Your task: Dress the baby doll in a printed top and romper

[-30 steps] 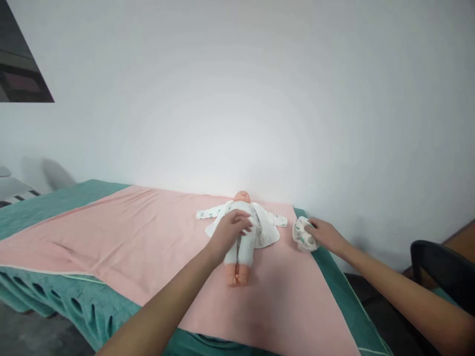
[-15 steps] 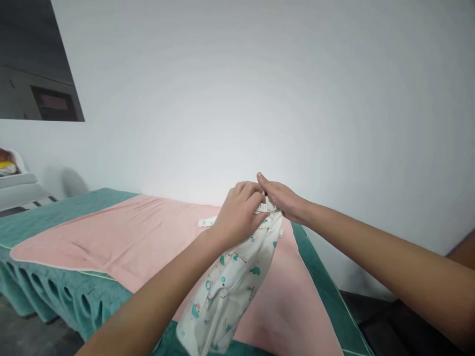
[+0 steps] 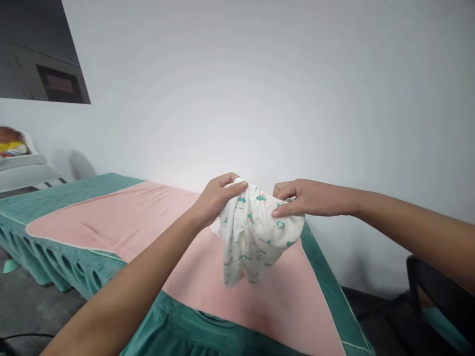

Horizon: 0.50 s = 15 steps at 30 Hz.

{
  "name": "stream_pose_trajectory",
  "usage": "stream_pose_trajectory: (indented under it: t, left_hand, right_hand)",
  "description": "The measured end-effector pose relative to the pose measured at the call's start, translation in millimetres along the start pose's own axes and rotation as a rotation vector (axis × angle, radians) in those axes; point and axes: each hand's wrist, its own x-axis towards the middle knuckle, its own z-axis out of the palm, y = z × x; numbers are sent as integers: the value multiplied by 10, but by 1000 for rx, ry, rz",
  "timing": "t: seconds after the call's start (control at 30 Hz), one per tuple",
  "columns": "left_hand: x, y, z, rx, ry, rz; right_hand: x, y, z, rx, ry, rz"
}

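Note:
A pair of small white baby pants [image 3: 256,232] with green prints hangs above the bed, its gathered elastic waist uppermost. My left hand [image 3: 218,195] grips one end of the waistband, thumb in front and fingers behind. The other end is pinched in my right hand [image 3: 293,198], with the thumb along the front of the cloth. Between the two hands the waist is spread, and the legs dangle loosely in folds. Below lies a pink sheet [image 3: 122,217] across the green bed cover [image 3: 196,326].
A plain white wall [image 3: 260,99] rises behind the bed. At far left a white stand [image 3: 27,175] bears a partly visible yellow and brown thing [image 3: 11,146]. A dark chair [image 3: 426,291] stands at the lower right, beside the bed's edge.
My hands have moved apart, the left one leftward and the right one slightly right. The pants, bunched and hanging lower before, are now raised with the waistband spread between both hands.

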Motion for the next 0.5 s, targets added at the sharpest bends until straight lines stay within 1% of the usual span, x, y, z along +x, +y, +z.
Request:
stream_pose_trajectory:
  t: [0.07,0.13,0.2,0.27,0.3,0.33,0.4,0.47,0.5]
  left_hand:
    - [4,39,21,83,-37,17]
    - [-12,88,19,201,-133,15]
    - [-43,110,8,310,-275,-22]
    - [-67,71,8,328,-364,-73]
    - [-68,23,15,277,-374,-99]
    - [-59,-41,26,185,-357,-116]
    - [-9,-211,55,-79,-286,-124]
    - [66,-409,87,-333,-207,-111]
    - [103,-511,105,-419,-176,-112]
  right_hand:
    - [20,-34,15,-46,61,-54]
    - [57,-56,82,13,190,-66]
    - [117,-64,194,185,319,-67]
    - [202,-53,329,442,380,-86]
    - [253,-38,395,566,390,-92]
    - [306,-14,457,671,393,-89]
    - [409,65,558,796,376,-55]
    - [494,186,628,836,296,-4]
    - [528,259,654,838,214,23]
